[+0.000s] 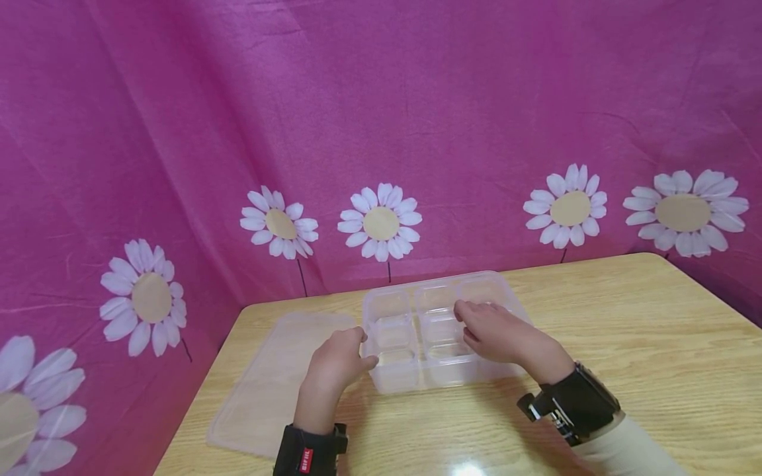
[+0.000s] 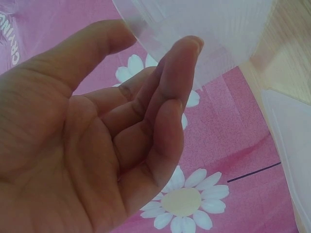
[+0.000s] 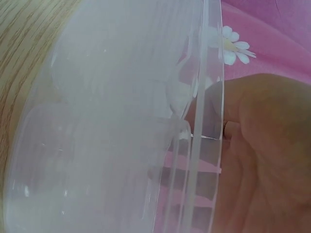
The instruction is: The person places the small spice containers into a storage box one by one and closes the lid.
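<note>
On my feed, a clear plastic container [image 1: 395, 380], divided into compartments, sits at the middle of the wooden table [image 1: 643, 370], toward the far edge. The left hand [image 1: 336, 357] is just beside its left wall, near the near corner. I see that forearm rise from the near side and slant far and right, with the thumb and forefinger apart and pointing toward the container; from the left wrist, the palm shows, the fingers bend softly and the thumb stretches to the plastic's edge. This hand looks relaxed, grasping nothing, though I cannot tell whether the thumb touches. The right hand [image 1: 500, 334] reaches in from the near right, back of the hand up, above the container's right-hand compartments, its fingers bent. From the right wrist I see those fingers only through the clear rim and cannot tell whether they grasp the plastic or merely rest against it. A flat translucent sheet [image 1: 256, 390] lies on the table to the left of the container. Black bands circle both wrists, the left band [image 1: 305, 453] bearing a red tag; a pale sleeve [image 1: 631, 449] covers the right forearm. Farther out, magenta cloth [image 1: 417, 99] printed with white flowers hangs along the far and left sides.
</note>
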Demonstrator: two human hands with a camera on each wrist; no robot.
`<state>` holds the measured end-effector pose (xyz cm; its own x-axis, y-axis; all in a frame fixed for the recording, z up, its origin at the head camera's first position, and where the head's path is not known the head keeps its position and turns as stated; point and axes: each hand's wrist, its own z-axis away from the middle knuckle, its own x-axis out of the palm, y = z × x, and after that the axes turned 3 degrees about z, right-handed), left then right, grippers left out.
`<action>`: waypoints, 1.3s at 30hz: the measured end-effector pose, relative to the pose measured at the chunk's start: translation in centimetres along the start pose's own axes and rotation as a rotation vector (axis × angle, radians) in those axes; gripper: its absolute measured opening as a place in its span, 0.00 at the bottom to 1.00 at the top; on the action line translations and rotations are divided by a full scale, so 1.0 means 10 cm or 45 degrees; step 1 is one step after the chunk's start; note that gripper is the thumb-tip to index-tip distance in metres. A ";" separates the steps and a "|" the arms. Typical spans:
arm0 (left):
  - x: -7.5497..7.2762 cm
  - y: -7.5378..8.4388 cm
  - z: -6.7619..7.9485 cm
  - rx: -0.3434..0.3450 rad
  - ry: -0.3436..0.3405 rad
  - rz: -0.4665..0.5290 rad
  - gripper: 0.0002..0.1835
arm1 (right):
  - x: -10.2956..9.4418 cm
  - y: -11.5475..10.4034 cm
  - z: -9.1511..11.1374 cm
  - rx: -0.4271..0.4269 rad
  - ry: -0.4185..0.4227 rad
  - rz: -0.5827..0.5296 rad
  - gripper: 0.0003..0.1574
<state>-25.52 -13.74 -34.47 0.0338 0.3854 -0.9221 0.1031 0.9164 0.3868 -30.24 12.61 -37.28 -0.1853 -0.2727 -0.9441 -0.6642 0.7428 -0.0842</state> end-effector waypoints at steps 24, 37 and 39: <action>0.00 0.00 0.00 -0.006 -0.001 0.004 0.24 | -0.17 0.12 0.09 0.162 -0.086 0.014 0.17; 0.00 0.00 0.00 -0.002 -0.002 0.005 0.24 | -0.11 0.14 0.08 0.112 -0.008 0.047 0.22; 0.00 0.00 0.00 -0.003 -0.004 0.007 0.24 | -0.08 0.13 0.06 0.074 0.031 0.069 0.23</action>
<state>-25.54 -13.74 -34.47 0.0372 0.3904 -0.9199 0.1002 0.9144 0.3921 -30.49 14.17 -36.82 -0.2377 -0.2449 -0.9399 -0.6096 0.7910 -0.0519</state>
